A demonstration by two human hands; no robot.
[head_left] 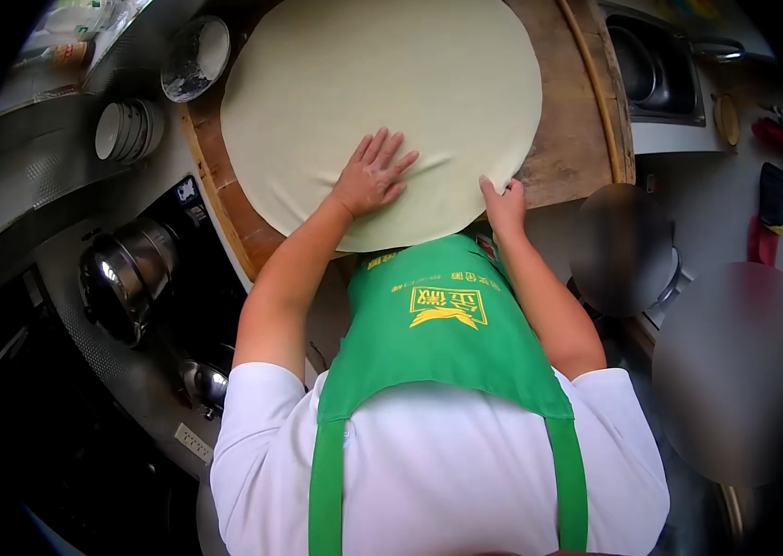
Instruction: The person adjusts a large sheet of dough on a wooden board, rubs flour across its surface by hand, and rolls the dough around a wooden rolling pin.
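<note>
Wooden board (563, 111) carries a broad, round sheet of pale dough (382, 74), whose near edge hangs past the board. The left hand (373, 176) lies spread on the dough's near part, beside small wrinkles; the right hand (505, 202) pinches its near right edge. A long rod (593, 83) lies to the right, a white-smeared bowl (197, 58) stands far left, and a metal pot (129, 278) sits near left.

Matt, smooth dough (382, 83) lies over a grained wooden board (577, 111) at top centre, with glossy metal on the lidded pot (127, 278) at left and the sink (656, 69) at upper right, and matt green cloth forming the apron (438, 324).
</note>
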